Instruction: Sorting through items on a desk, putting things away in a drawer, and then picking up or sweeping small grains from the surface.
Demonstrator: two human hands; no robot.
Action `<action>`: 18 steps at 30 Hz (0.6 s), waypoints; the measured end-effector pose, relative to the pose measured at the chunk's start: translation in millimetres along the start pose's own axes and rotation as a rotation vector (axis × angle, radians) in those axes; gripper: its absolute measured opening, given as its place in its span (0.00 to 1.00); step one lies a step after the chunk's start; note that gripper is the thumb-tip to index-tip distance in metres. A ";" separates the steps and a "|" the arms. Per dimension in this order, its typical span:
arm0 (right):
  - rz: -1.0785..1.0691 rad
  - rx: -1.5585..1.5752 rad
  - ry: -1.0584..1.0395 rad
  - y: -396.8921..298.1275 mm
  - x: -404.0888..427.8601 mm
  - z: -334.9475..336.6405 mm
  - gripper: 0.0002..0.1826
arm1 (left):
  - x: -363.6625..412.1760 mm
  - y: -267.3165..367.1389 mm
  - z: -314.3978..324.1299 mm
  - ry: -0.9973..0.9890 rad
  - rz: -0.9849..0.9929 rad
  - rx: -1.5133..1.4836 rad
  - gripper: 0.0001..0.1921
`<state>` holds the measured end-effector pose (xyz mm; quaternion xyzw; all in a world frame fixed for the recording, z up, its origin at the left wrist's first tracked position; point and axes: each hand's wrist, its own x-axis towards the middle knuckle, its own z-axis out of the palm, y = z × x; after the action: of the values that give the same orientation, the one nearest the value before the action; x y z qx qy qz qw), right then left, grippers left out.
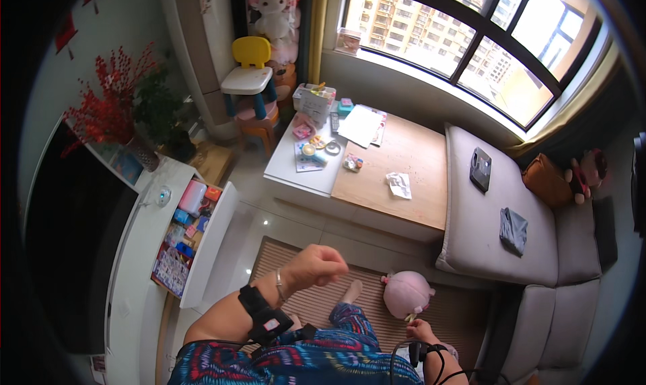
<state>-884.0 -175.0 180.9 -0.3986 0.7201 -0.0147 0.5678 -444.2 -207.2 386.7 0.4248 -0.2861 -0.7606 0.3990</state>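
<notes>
My left hand (320, 268) is raised over the striped rug, its fingers curled and nothing visible in them; a bracelet and a black strap circle the wrist and forearm. Low on the right, my right hand (420, 330) pinches a small yellowish item (411, 317) beside a round pink plush toy (405, 294) on the rug. I cannot tell what the item is. Cables run from the black device on my right wrist. Ahead stands a low table (424, 203) with crumpled white paper (399, 185), a small packet (353, 162), a tape roll (332, 147) and white sheets (361, 126).
On the left, a drawer (212, 248) full of small boxes stands pulled out of the white TV cabinet (133, 254). A grey sofa (494, 259) on the right holds a dark case (481, 169) and a folded grey cloth (514, 231). A child's chair (248, 79) stands behind.
</notes>
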 end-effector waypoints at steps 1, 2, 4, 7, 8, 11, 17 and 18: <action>-0.011 -0.044 -0.024 -3.3 16.4 -6.0 0.04 | 13.4 -5.2 -13.9 0.103 -0.019 -0.033 0.04; -0.033 0.042 -0.096 22.9 56.0 -22.7 0.05 | 27.9 -7.8 -22.5 0.186 -0.031 -0.057 0.05; -0.022 -0.028 -0.068 -7.4 82.4 -36.7 0.05 | 49.5 -28.8 -56.7 0.315 -0.020 -0.146 0.07; -0.029 -0.141 -0.023 -62.4 97.6 -55.3 0.07 | 68.4 -44.6 -86.8 0.455 -0.028 -0.301 0.10; -0.060 -0.191 -0.010 -80.1 105.2 -66.1 0.08 | 76.6 -50.5 -96.4 0.454 -0.038 -0.302 0.10; -0.048 -0.198 -0.021 -128.3 125.5 -91.7 0.08 | 95.4 -73.6 -124.9 0.681 -0.039 -0.401 0.13; -0.066 -0.320 -0.036 -191.5 166.1 -99.5 0.08 | 123.2 -93.1 -156.9 0.863 -0.243 -0.300 0.16; -0.050 -0.294 -0.069 -204.4 166.3 -93.0 0.08 | 128.8 -92.2 -162.3 0.893 -0.266 -0.284 0.16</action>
<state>-853.4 -452.7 176.7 -0.4955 0.6845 0.0905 0.5270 -377.1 -284.5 184.3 0.6838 0.0764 -0.5799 0.4362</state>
